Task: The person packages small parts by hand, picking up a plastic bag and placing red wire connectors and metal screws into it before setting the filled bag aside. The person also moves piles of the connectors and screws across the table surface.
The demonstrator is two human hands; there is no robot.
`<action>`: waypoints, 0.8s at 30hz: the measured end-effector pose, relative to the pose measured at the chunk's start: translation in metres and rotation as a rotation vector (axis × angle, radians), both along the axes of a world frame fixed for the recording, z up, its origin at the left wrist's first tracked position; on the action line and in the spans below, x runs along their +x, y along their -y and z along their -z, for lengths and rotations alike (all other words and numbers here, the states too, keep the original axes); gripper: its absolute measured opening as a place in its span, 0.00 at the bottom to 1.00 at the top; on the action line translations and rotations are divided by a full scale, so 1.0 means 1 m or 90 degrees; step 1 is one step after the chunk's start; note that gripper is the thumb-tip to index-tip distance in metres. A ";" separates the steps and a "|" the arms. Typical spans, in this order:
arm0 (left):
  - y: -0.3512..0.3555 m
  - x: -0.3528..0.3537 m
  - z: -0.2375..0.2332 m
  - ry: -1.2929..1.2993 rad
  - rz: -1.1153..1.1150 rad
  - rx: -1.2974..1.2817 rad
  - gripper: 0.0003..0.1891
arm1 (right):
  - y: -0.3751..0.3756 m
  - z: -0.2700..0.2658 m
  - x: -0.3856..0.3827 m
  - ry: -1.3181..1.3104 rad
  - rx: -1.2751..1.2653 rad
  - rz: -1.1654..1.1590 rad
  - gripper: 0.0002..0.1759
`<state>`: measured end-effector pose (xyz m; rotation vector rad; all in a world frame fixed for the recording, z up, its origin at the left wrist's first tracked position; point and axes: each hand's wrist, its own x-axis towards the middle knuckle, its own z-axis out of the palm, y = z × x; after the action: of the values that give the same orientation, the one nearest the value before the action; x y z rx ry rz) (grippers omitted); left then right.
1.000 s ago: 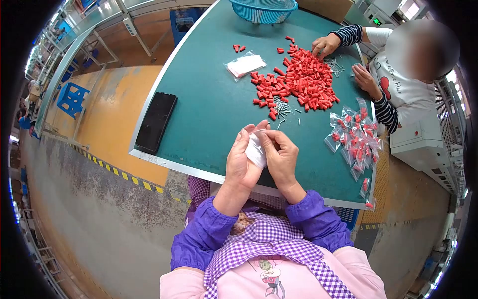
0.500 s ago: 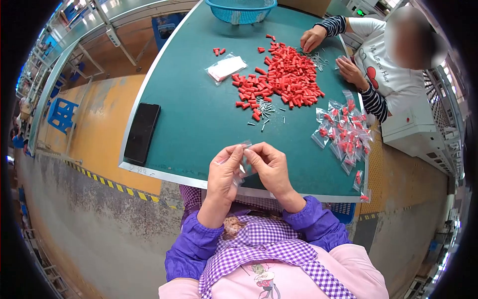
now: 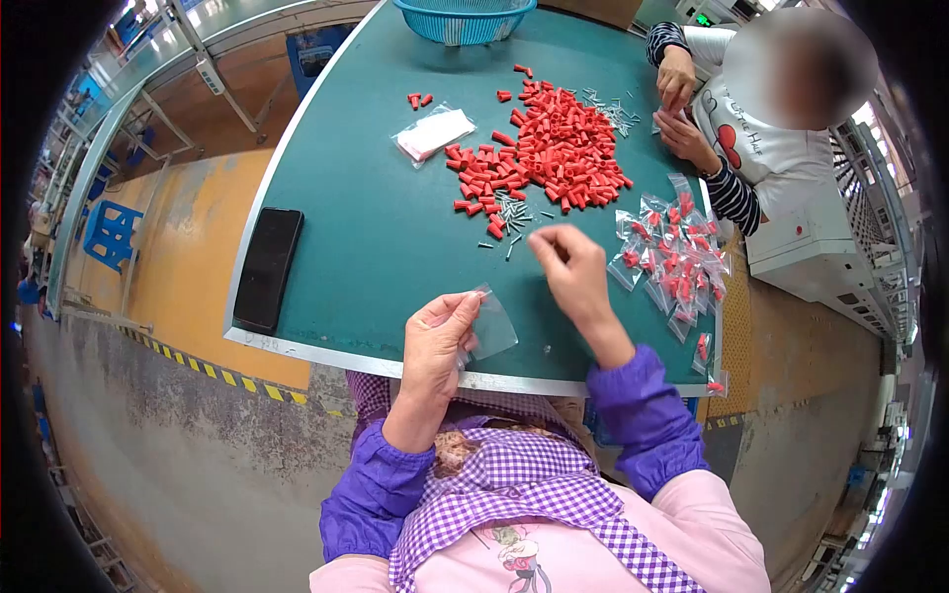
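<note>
My left hand [image 3: 435, 341] is closed, pinching a small clear zip bag [image 3: 493, 329] between thumb and fingers near the table's front edge. The bag looks empty and hangs out to the right of the fingertips. My right hand [image 3: 576, 275] is apart from the bag, above the green table, its fingers loosely bent with nothing seen in them. Just beyond it lie small metal screws [image 3: 513, 212], beside a large heap of red plastic sleeves [image 3: 568, 143]. To its right is a pile of filled zip bags [image 3: 677, 257] with red pieces inside.
A black phone [image 3: 269, 267] lies at the table's left edge. Behind it are a pack of flat bags [image 3: 435, 133] and a blue basket [image 3: 465, 28]. Across the right corner, a co-worker's hands [image 3: 680, 109] are close together. More screws [image 3: 613, 114] lie near them.
My right hand has let go of the bag and moved right and forward, toward the screws. The bag stays in my left hand. The co-worker's hands have come together, off the heap.
</note>
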<state>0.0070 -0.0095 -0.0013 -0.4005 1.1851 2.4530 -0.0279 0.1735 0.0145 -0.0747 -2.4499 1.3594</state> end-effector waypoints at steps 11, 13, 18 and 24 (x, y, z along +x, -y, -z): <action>-0.004 -0.001 -0.002 0.006 -0.005 -0.002 0.07 | -0.016 0.014 -0.044 0.038 0.328 -0.090 0.09; -0.003 -0.001 0.000 0.003 -0.010 0.022 0.08 | -0.012 0.013 -0.044 0.031 0.340 -0.103 0.09; -0.004 -0.001 -0.004 0.011 0.007 0.008 0.10 | -0.009 0.011 -0.056 0.074 0.463 -0.138 0.03; -0.011 0.000 -0.007 -0.024 0.005 -0.065 0.06 | -0.011 0.007 -0.080 0.144 0.563 -0.226 0.05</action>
<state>0.0066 0.0017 0.0052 -0.3784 1.3284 2.4109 -0.1081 0.1848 0.0074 0.4548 -3.1277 0.2589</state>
